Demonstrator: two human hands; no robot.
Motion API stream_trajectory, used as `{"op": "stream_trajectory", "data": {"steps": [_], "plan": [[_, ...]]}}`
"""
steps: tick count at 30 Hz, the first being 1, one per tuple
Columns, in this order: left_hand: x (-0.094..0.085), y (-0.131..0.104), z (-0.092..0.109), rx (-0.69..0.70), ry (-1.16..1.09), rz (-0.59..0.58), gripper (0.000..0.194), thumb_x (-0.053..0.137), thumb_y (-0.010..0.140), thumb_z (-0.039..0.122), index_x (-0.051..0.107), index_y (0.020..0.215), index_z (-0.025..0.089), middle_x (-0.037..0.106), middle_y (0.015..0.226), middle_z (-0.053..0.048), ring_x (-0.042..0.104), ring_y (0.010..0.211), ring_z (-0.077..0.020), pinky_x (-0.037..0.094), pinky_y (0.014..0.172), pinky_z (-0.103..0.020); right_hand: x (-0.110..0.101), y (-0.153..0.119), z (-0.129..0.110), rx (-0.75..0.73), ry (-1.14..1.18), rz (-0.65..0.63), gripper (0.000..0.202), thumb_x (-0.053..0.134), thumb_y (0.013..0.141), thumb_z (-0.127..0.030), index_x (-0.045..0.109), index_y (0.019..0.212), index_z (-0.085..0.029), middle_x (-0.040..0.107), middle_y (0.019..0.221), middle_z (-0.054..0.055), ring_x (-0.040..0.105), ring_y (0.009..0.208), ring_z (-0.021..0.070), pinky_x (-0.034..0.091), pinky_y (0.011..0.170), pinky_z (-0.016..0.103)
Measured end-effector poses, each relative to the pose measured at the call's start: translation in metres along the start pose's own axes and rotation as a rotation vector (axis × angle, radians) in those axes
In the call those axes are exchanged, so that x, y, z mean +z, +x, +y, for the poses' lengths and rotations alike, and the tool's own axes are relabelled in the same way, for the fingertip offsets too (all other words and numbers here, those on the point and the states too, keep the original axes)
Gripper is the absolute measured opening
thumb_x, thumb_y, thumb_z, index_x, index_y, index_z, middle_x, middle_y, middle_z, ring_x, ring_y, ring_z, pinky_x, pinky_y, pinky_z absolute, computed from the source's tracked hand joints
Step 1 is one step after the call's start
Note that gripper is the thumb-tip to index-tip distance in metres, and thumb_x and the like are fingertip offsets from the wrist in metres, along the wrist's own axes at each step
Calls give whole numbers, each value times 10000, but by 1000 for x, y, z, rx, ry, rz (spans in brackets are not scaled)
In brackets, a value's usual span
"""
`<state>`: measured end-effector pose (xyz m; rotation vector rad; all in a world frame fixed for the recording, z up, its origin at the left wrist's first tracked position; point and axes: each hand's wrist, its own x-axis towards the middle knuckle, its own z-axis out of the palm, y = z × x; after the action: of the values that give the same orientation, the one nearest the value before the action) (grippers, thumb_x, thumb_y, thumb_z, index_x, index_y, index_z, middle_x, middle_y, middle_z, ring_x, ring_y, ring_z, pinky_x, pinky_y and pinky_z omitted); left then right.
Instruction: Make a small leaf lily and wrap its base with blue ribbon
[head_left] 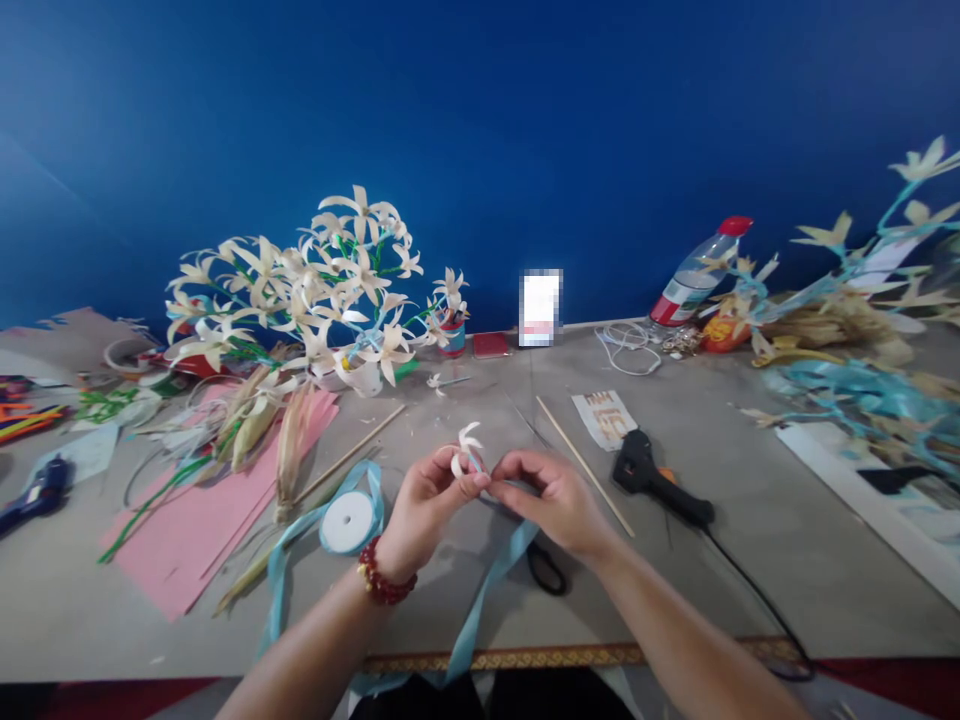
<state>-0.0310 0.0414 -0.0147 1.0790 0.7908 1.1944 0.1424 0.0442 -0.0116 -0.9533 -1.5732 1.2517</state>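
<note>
Left hand point(421, 503) pinches small white flower point(469, 450) between thumb and fingers; right hand point(551, 500) has its fingertips closed at the flower's lower end, with light-blue ribbon point(491, 585) running out below them. Can't tell which right fingers hold ribbon and which hold stem. Flower sits between the hands, over the left fingertips: petals point up, curling outward, long axis tilted, lower end slanting down toward right fingertips. Ribbon slants down-left to the near table edge, passing close to black scissors handle point(547, 570), which lies under and just left of right forearm; rest of scissors hidden. Ribbon spool point(346, 521) just left of left hand, loose loops around it. Left of that, pink paper point(176, 540) with dried husks point(289, 460) on it, a thin stick point(351, 452) nearer the hand. Right of right hand: wooden stick point(585, 465), then black glue gun point(660, 480), cord trailing toward near edge. Beyond hands: small loose flower point(438, 382), lit blurred screen point(541, 308); far left, big white flower bunch point(300, 285); far right, tilted bottle point(694, 275) and more flowers on blue stems point(847, 262).
</note>
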Motion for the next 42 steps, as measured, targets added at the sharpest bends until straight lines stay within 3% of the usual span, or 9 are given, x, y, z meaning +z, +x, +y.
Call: {"op": "stream_trajectory", "data": {"steps": [6, 15, 21, 24, 28, 32, 36, 42], "plan": [[-4, 0, 3, -36, -50, -96, 136, 761, 807, 246, 680, 767, 145, 577, 764, -5, 463, 698, -110, 364, 635, -231, -4, 0, 0, 136, 196, -74, 141, 728, 789, -312, 681, 768, -180, 636, 716, -10, 532, 655, 126, 392, 616, 239], [-5, -1, 6, -46, -88, -201, 99, 736, 832, 223, 680, 793, 151, 582, 785, -14, 470, 701, -109, 365, 642, -227, -4, 2, 4, 297, 422, -177, 302, 830, 701, -391, 638, 719, -159, 449, 548, -79, 263, 457, 45, 159, 427, 208], [-4, -1, 6, -51, -106, -211, 119, 739, 830, 246, 697, 791, 143, 595, 775, -22, 496, 717, -121, 384, 669, -237, -2, 1, 9, 321, 510, -192, 333, 853, 678, -374, 592, 703, -169, 435, 539, -89, 257, 441, 36, 146, 412, 196], [-5, -1, 7, -61, -112, -231, 131, 741, 828, 258, 697, 779, 145, 610, 774, -25, 521, 731, -131, 401, 695, -249, -1, 0, 10, 307, 532, -207, 327, 845, 691, -368, 581, 703, -175, 432, 546, -89, 262, 445, 39, 174, 420, 194], [-4, -1, 6, -51, -104, -244, 116, 736, 833, 251, 694, 784, 155, 630, 787, -28, 545, 754, -140, 420, 728, -260, 0, -1, 10, 242, 473, -171, 313, 836, 698, -367, 583, 709, -183, 482, 603, -66, 378, 511, 67, 295, 490, 200], [-3, 0, 3, 22, 19, -138, 75, 739, 830, 239, 696, 850, 181, 641, 875, -35, 563, 834, -159, 431, 796, -280, 0, 0, 6, 178, 328, -69, 309, 813, 707, -410, 605, 712, -182, 559, 693, -29, 485, 633, 111, 378, 599, 232], [-4, 2, 5, 122, 208, -53, 108, 750, 818, 249, 673, 809, 173, 596, 831, -24, 542, 817, -159, 421, 774, -274, 0, 2, 6, 151, 268, -57, 279, 781, 743, -411, 624, 725, -181, 547, 662, -36, 479, 621, 109, 373, 591, 235], [-5, -1, 9, 27, 243, -115, 183, 649, 898, 317, 646, 804, 159, 538, 749, -5, 474, 704, -132, 386, 669, -249, 0, 3, 5, 168, 290, -95, 290, 780, 759, -418, 616, 741, -180, 614, 697, -17, 541, 655, 121, 411, 608, 236]]}}
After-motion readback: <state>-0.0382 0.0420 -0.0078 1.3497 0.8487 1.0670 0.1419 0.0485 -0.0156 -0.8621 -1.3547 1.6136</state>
